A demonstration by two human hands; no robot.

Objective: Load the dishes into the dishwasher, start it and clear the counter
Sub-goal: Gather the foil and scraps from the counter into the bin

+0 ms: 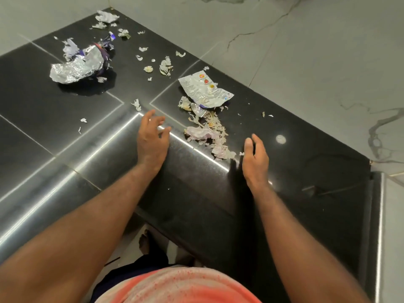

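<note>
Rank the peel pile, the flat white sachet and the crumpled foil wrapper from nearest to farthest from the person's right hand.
From the right hand:
1. peel pile, just to its left.
2. white sachet, behind the pile.
3. foil wrapper, far back left.

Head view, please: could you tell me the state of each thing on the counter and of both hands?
left hand, open, fingers spread, holding nothing.
right hand, open, fingers straight, holding nothing.
foil wrapper, crumpled, lying loose.
sachet, creased, lying flat.
peel pile, loosely heaped between the hands.
counter, littered, not yet cleared.
</note>
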